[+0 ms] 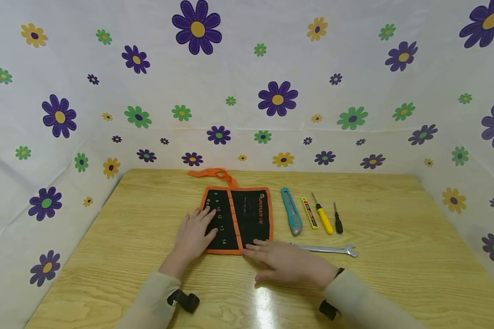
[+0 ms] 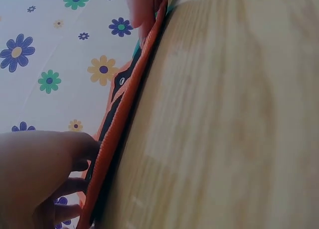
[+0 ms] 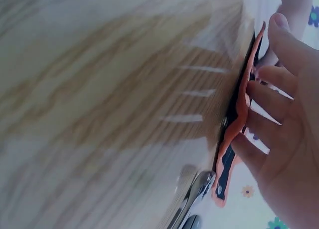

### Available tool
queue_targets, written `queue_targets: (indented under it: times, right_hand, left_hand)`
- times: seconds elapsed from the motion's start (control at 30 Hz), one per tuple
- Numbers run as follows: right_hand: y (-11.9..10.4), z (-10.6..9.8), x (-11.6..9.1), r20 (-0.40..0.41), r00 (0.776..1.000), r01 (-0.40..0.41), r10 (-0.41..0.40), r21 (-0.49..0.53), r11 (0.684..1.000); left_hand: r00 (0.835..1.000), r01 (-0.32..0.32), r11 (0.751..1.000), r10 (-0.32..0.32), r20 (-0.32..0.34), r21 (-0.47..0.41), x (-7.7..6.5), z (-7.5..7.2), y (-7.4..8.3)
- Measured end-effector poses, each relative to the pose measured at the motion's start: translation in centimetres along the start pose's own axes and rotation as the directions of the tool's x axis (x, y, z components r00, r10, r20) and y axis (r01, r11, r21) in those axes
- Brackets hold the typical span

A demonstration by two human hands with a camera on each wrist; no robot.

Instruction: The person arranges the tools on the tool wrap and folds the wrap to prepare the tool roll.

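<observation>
A black tool pouch (image 1: 253, 210) with orange edging lies unfolded on the table, printed size numbers running down its left part. My left hand (image 1: 193, 233) rests on that left part with its fingers spread. At the lower right corner, the extended fingers of my right hand (image 1: 286, 261) touch the pouch; the right wrist view shows them along the orange edge (image 3: 242, 107). Just beyond my right hand lies a combination wrench (image 1: 329, 250), its left end hidden behind the hand. An orange tie strap (image 1: 226, 176) trails from the pouch's far edge.
Right of the pouch are a teal utility knife (image 1: 291, 212), a slim yellow pack (image 1: 309, 213), a yellow-handled screwdriver (image 1: 324, 220) and a small black-handled one (image 1: 338, 224). A flower-printed white cloth (image 1: 238, 77) encloses the wooden table (image 1: 395, 274) at the back and sides.
</observation>
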State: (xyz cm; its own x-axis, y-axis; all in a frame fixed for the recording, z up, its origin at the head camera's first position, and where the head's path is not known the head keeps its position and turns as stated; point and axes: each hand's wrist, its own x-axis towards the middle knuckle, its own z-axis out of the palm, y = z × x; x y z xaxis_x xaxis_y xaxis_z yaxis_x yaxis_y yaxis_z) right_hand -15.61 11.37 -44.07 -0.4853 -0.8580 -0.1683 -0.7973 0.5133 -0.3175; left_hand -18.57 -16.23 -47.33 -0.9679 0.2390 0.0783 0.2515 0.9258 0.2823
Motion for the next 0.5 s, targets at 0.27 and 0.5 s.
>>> queue_targets:
  times: [0.27, 0.5]
  right_hand:
    - [1.6, -1.3, -1.2, -0.271, 0.959, -0.076, 0.079, 0.022, 0.997]
    - [4.2, -1.5, -1.6, -0.494, 0.836, -0.288, 0.238, -0.026, 0.957]
  left_hand:
    - [0.999, -0.04, 0.995, 0.04, -0.004, -0.09, -1.4, 0.7, -0.6]
    - [0.999, -0.04, 0.985, 0.04, -0.002, -0.165, -2.2, 1.4, -1.1]
